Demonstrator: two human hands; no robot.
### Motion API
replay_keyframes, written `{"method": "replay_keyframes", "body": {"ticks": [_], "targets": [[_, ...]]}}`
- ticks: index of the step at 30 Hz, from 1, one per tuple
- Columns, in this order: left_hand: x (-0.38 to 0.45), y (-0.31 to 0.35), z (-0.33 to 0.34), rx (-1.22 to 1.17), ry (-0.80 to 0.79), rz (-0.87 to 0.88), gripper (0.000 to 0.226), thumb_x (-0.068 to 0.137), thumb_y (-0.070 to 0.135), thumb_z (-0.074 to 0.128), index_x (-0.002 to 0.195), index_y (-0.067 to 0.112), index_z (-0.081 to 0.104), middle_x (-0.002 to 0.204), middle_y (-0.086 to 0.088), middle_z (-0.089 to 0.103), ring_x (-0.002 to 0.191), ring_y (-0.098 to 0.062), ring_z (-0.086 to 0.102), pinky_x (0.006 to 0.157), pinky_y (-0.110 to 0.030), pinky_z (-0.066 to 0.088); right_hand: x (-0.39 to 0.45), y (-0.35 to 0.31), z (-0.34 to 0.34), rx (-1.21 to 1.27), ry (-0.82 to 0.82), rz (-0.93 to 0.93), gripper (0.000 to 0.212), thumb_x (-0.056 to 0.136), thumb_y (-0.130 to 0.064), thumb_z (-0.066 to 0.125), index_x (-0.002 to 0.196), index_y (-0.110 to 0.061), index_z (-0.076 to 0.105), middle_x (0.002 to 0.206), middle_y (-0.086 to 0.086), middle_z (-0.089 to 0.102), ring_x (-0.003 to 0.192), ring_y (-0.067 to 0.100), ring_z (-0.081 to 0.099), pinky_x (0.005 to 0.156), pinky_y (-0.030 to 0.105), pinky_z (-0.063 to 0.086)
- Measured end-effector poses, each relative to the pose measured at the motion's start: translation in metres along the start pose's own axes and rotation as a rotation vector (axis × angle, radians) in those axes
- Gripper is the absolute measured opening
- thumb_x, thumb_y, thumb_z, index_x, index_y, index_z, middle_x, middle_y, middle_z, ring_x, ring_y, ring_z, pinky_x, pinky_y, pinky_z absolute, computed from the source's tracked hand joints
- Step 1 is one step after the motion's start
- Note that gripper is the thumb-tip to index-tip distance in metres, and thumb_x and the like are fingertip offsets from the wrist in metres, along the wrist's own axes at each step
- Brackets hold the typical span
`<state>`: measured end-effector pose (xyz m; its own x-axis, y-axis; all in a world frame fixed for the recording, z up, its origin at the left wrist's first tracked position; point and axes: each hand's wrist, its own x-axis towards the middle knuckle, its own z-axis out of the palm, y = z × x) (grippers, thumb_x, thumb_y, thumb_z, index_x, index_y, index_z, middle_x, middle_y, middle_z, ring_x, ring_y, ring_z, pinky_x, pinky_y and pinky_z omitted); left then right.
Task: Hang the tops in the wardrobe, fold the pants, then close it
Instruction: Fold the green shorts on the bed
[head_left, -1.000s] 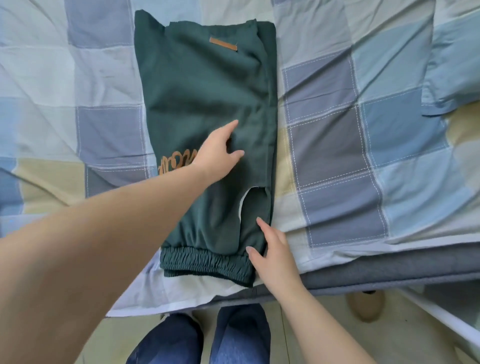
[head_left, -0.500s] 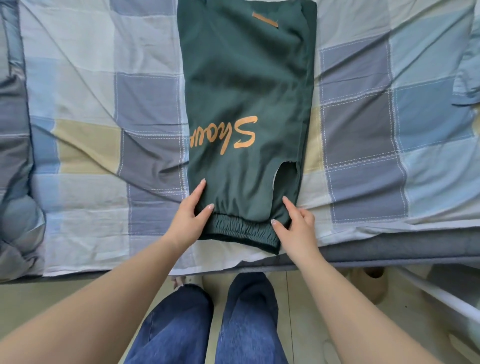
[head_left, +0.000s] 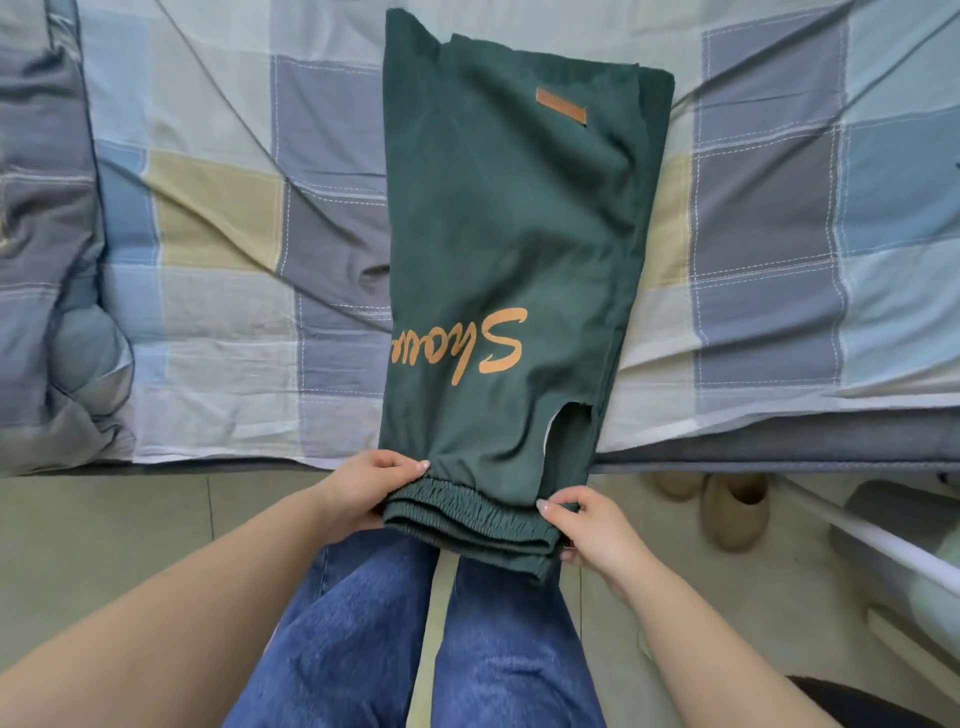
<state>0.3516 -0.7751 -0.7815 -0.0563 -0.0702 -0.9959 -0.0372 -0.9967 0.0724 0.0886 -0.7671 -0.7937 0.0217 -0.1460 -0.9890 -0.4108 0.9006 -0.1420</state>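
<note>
- Folding step: green pants (head_left: 509, 249) lie lengthwise on the bed (head_left: 218, 218), cuffs hanging off its near edge.
- Left hand (head_left: 371, 486) and right hand (head_left: 587, 530) fingers pinch the cuffs.
- Next, probably: carry cuffs up toward the waistband.

orange script lettering (head_left: 470, 345) is showing upside down on the dark green pants (head_left: 511, 249), reading "shou" before the folded edge is cutting it off. a small brown patch (head_left: 561, 106) near the far end is bearing no legible text.
</note>
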Motion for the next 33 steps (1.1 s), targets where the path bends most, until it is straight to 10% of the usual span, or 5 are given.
{"method": "replay_keyframes", "body": {"ticks": [10,19,23,28,33], "targets": [[-0.025,0.076,-0.022,-0.165,-0.004,0.069,0.042,0.092,0.051,0.045,0.092,0.012,0.060,0.065,-0.002,0.064,0.053,-0.008,0.062,0.047,-0.017,0.052,-0.035,-0.074,-0.041,0.576,-0.108,-0.170,0.025,0.097,-0.010,0.041,0.098,-0.009,0.066,0.082,0.006,0.072,0.068,0.016,0.067,0.059,0.024,0.053],[-0.026,0.247,-0.013,-0.467,-0.094,0.421,0.042,0.094,0.048,0.047,0.126,0.020,0.045,0.074,0.001,0.071,0.064,-0.007,0.069,0.052,-0.020,0.055,-0.015,-0.253,-0.105,0.826,-0.120,-0.490,0.027,0.095,0.004,0.037,0.083,-0.013,0.055,0.097,0.004,0.072,0.084,0.009,0.071,0.074,0.021,0.057],[-0.011,0.299,-0.006,-0.474,-0.044,0.504,0.021,0.097,0.043,0.049,0.103,0.022,0.049,0.089,-0.003,0.073,0.079,-0.010,0.071,0.068,-0.025,0.059,0.017,-0.301,-0.124,0.830,-0.077,-0.498,0.016,0.095,0.000,0.040,0.097,-0.006,0.055,0.105,0.004,0.068,0.089,0.011,0.070,0.082,0.026,0.056],[0.028,0.318,0.010,-0.331,0.332,0.584,0.037,0.097,0.031,0.052,0.128,0.013,0.041,0.112,-0.011,0.064,0.088,-0.017,0.068,0.077,-0.032,0.058,0.056,-0.317,-0.111,0.532,0.141,-0.570,0.047,0.095,-0.008,0.045,0.140,-0.016,0.035,0.135,0.005,0.051,0.121,0.017,0.052,0.103,0.034,0.041],[0.054,0.272,0.036,0.835,0.863,1.383,0.048,0.087,0.017,0.050,0.133,0.006,0.049,0.132,-0.013,0.052,0.124,-0.028,0.046,0.107,-0.037,0.031,0.058,-0.280,-0.063,-0.567,0.724,-1.194,0.055,0.086,-0.011,0.050,0.139,-0.004,0.043,0.148,0.016,0.037,0.138,0.029,0.033,0.114,0.039,0.021]]}}
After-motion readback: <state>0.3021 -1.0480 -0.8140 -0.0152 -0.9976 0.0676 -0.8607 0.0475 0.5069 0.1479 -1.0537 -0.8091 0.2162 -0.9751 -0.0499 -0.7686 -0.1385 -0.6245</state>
